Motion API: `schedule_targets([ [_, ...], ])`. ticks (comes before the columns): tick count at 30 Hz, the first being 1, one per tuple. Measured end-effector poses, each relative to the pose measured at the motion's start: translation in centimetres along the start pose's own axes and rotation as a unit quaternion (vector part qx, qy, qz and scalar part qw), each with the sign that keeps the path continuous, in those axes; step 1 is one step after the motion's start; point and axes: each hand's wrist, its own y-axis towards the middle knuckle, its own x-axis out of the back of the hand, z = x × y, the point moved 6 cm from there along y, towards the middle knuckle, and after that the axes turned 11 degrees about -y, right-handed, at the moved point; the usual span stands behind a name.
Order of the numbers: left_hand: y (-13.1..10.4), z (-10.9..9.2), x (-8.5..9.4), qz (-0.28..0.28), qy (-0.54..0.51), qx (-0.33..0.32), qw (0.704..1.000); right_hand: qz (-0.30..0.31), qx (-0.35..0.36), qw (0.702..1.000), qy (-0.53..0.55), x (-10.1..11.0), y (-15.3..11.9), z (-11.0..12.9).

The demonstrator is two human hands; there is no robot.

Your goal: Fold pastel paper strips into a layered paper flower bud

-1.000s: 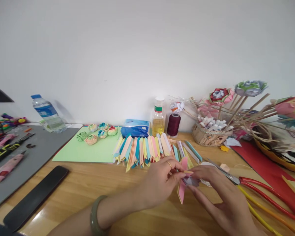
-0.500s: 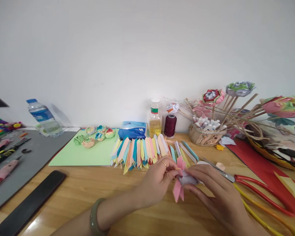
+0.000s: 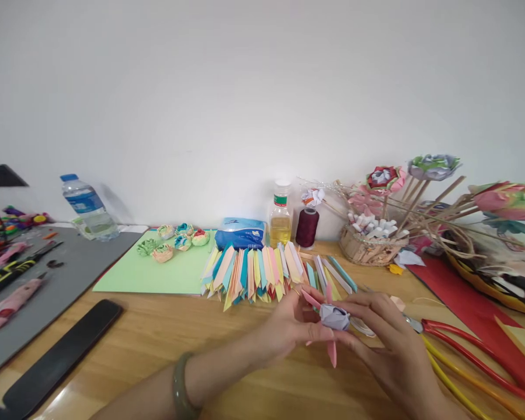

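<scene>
Between my two hands is a small paper flower (image 3: 335,317) with a pale lilac folded centre and pink pointed petals sticking out around it. My left hand (image 3: 286,326) grips it from the left, thumb along the near side of the centre. From the right, my right hand (image 3: 382,329) pinches the same flower, fingers over its far edge and thumb at its near edge. Just beyond them lies a fanned row of folded paper strips (image 3: 249,271) in several colours. A white ring-shaped coil (image 3: 362,328) lies partly hidden behind my right hand.
Red-handled scissors (image 3: 472,338) and a yellow-handled tool (image 3: 448,370) lie at the right. Behind stand a thread spool (image 3: 307,227), a bottle of yellow liquid (image 3: 280,224) and a basket (image 3: 371,248) with paper flowers. Small paper rosettes sit on a green sheet (image 3: 144,277). A black case (image 3: 63,356) lies left.
The paper flower has been turned so its lilac centre faces up. My left hand has shifted from pinching a pink petal to holding the flower's side. The view has shifted slightly left.
</scene>
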Motion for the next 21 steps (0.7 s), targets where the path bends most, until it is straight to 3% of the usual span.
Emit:
schedule_targets([
  [6,0.1,0.6,0.5,-0.027,0.046,0.021,0.998,0.045,0.078,0.982,-0.169,-1.1,-0.5,1.2],
  [10,0.3,0.6,0.7,-0.040,0.070,0.030,0.996,0.086,0.079,0.983,-0.140,-1.3,-0.4,1.2],
  [12,0.4,0.6,0.8,-0.038,0.082,0.033,0.995,0.087,0.031,0.995,-0.045,-0.7,0.0,0.4],
  [13,0.5,0.5,0.9,-0.034,0.094,0.035,0.994,0.074,-0.029,0.997,0.005,-0.3,0.1,-0.5],
  [15,0.5,0.1,0.7,-0.017,0.138,0.022,0.990,0.021,-0.171,0.982,0.072,0.4,0.1,-2.7],
  [17,0.3,-0.6,0.2,0.001,0.186,-0.009,0.983,0.038,-0.245,0.960,0.129,-0.3,-0.1,-3.8],
  [19,0.1,-1.2,-0.3,0.009,0.230,-0.039,0.972,0.114,-0.264,0.939,0.188,-1.8,-0.4,-3.9],
  [21,-0.2,-1.4,-0.7,0.017,0.270,-0.048,0.962,0.128,-0.240,0.948,0.165,-2.1,-0.4,-3.3],
])
